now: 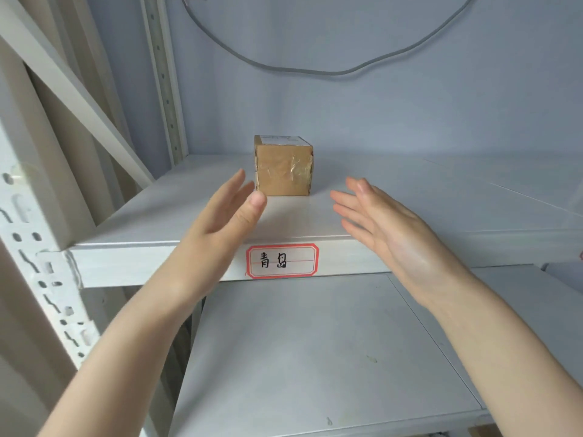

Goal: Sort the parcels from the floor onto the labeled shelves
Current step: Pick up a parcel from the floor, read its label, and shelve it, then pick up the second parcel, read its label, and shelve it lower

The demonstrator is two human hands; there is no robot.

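Observation:
A small brown cardboard parcel [283, 167], taped and with a white label on top, stands upright on the white upper shelf [441, 197]. A red-bordered handwritten label [282, 260] is stuck on that shelf's front edge, just below the parcel. My left hand [225, 217] is open, fingers apart, in front of the parcel's left side and not touching it. My right hand [388, 228] is open too, palm inward, in front and to the right of the parcel, apart from it. Both hands hold nothing.
A white lower shelf [315, 357] lies under my forearms. A perforated white upright [41, 263] and a diagonal brace [79, 99] stand at the left. A grey cable [331, 72] hangs on the blue back wall.

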